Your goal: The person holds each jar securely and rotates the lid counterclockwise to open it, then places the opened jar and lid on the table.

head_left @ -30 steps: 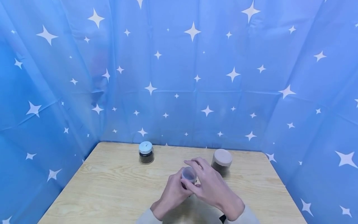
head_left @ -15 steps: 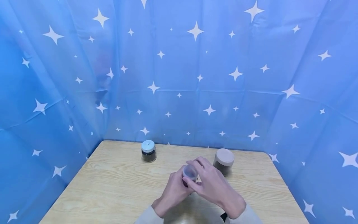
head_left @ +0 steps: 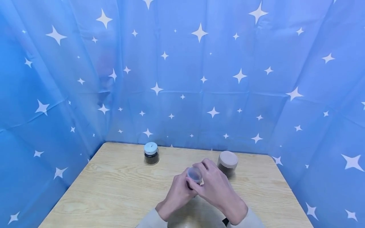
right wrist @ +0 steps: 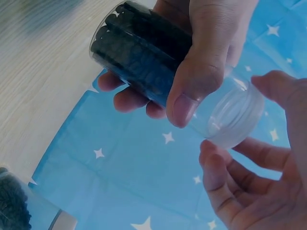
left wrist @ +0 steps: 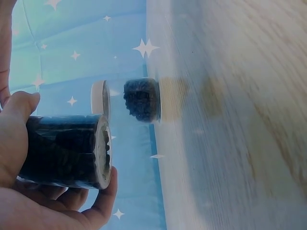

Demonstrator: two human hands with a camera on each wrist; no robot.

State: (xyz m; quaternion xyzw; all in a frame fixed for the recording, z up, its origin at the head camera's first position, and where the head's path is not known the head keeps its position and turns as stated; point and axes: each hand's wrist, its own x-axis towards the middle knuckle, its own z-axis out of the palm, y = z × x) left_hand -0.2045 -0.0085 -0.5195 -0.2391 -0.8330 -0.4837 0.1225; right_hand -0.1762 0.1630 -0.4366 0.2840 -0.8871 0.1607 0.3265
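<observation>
My left hand (head_left: 179, 191) grips a clear jar (right wrist: 139, 52) full of dark, small pieces, with fingers and thumb wrapped round its side. On the jar's top end sits a translucent, whitish lid (right wrist: 237, 115), which shows as a pale round top in the head view. The right hand (head_left: 215, 186) holds the lid's rim between thumb and fingertips. Both hands are close together above the front middle of the table. In the left wrist view the jar's base faces right, and its lid end is hidden by the left hand.
A jar with a light blue lid (head_left: 150, 148) and dark contents stands at the back left of the wooden table (head_left: 114, 190). A wider jar with a pale pinkish lid (head_left: 228, 159) stands behind the right hand. A blue starred curtain (head_left: 182, 69) surrounds the table.
The right hand's fingertips have shifted slightly rightward and drawn in round the lid's rim. My left hand keeps its grip on the jar. The head view has shifted a little.
</observation>
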